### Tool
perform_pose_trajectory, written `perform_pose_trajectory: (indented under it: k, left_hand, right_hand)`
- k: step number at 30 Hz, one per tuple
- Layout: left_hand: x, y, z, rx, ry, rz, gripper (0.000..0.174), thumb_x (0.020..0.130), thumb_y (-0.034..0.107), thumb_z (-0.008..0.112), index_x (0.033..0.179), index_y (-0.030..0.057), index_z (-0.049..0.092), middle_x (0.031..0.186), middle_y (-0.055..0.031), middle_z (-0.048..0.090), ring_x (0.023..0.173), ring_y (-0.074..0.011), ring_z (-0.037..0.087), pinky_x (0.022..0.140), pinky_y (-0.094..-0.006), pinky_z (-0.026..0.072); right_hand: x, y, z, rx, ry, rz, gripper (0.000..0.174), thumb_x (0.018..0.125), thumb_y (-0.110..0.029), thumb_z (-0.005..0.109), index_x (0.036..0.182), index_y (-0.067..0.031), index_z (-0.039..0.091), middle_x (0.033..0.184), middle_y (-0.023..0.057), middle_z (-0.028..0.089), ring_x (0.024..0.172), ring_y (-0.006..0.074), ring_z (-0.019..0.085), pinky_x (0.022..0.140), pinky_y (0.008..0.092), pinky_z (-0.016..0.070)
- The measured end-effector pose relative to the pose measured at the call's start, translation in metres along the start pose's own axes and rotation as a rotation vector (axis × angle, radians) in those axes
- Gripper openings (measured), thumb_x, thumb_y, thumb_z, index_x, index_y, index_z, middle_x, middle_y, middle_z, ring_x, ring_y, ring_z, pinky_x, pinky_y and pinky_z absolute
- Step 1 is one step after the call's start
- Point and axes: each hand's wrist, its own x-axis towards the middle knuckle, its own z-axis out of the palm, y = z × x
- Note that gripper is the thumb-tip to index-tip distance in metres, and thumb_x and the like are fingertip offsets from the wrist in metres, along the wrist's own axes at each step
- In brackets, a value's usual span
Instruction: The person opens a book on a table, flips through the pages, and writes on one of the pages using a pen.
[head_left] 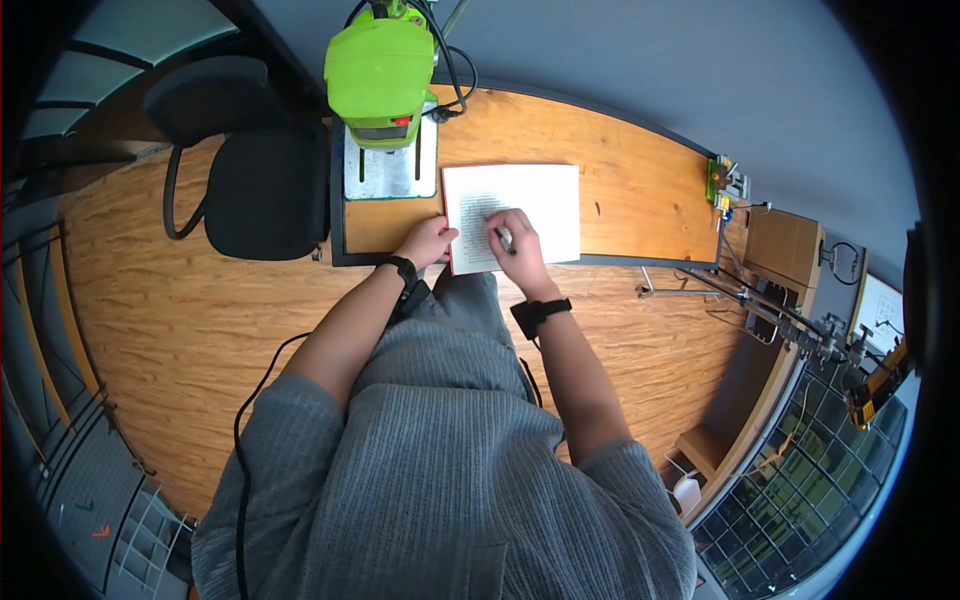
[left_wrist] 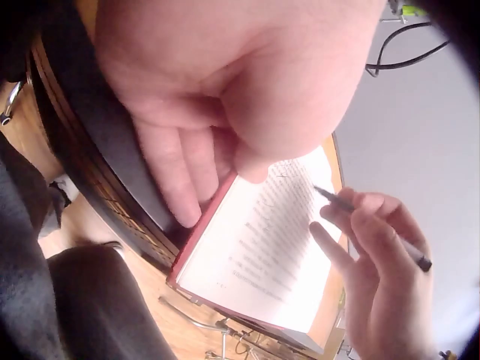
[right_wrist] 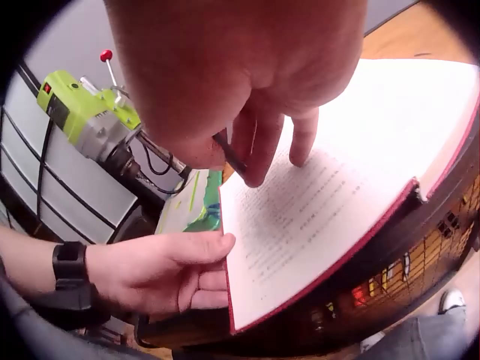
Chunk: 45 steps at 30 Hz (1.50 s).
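An open book (head_left: 553, 205) with a red cover edge lies at the table's front edge, its left page (left_wrist: 251, 247) printed, its right page (right_wrist: 409, 97) looking white. My left hand (head_left: 428, 242) holds the book's left edge, thumb on the page margin and fingers at the cover's side, as the right wrist view shows (right_wrist: 161, 274). In my right hand (head_left: 518, 250) a dark pen (left_wrist: 340, 201) is pinched between thumb and fingers, its tip at the printed lines. Whether the tip touches the paper I cannot tell. Fingers of my right hand (right_wrist: 302, 139) rest on or just over the page.
A green drill press (head_left: 380, 80) with a metal base (head_left: 430, 175) stands left of the book, cables behind it. A small green vise (head_left: 718, 180) sits at the table's right end. A black chair (head_left: 262, 190) is at the left, a cardboard box (head_left: 783, 245) at the right.
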Motion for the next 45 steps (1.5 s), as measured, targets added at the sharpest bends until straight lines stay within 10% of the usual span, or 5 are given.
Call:
perform_pose_trajectory:
  k: [25,31,37,42,45]
  left_hand:
    - [-0.002,0.009,0.002,0.023,0.018,-0.056,0.026,0.108,0.014,0.053,0.130,0.0012,0.059,0.113,-0.0112,0.071,0.099,-0.0228,0.074,0.083,-0.0387,0.0637]
    - [-0.001,0.008,0.002,0.049,0.018,-0.053,0.026,0.108,0.014,0.053,0.130,0.0004,0.059,0.112,-0.0117,0.071,0.098,-0.0231,0.074,0.081,-0.0386,0.0642]
    - [-0.003,0.008,0.002,0.006,0.010,-0.050,0.026,0.108,0.014,0.053,0.129,0.0003,0.059,0.112,-0.0119,0.071,0.098,-0.0231,0.074,0.081,-0.0383,0.0641]
    - [-0.006,0.012,0.001,0.003,0.015,-0.058,0.027,0.108,0.014,0.053,0.130,0.0009,0.060,0.114,-0.0115,0.071,0.099,-0.0226,0.074,0.082,-0.0376,0.0635]
    - [-0.003,0.009,0.001,0.023,0.008,-0.051,0.028,0.108,0.015,0.053,0.132,0.0013,0.059,0.115,-0.0111,0.071,0.099,-0.0225,0.074,0.083,-0.0373,0.0634]
  right_hand:
    - [0.061,0.008,0.005,-0.032,-0.135,-0.013,0.010,0.087,0.000,0.067,0.096,0.0019,0.069,0.095,0.0198,0.069,0.090,0.0387,0.069,0.078,0.0430,0.0563]
    - [0.062,0.016,0.004,-0.106,-0.115,0.028,0.007,0.091,-0.004,0.070,0.097,0.0002,0.071,0.097,0.0156,0.071,0.088,0.0296,0.071,0.075,0.0367,0.0556]
    - [0.064,0.019,0.006,-0.005,-0.009,0.017,0.011,0.085,-0.004,0.069,0.094,0.0026,0.070,0.093,0.0202,0.070,0.085,0.0390,0.070,0.075,0.0428,0.0564]
    - [0.077,-0.002,-0.018,0.191,-0.364,0.557,0.009,0.089,0.001,0.060,0.084,0.0063,0.065,0.082,0.0140,0.072,0.082,0.0205,0.070,0.076,0.0316,0.0551]
    - [0.070,0.018,-0.012,0.252,-0.274,0.403,0.010,0.087,-0.005,0.066,0.086,0.0039,0.069,0.086,0.0146,0.074,0.080,0.0255,0.071,0.074,0.0343,0.0557]
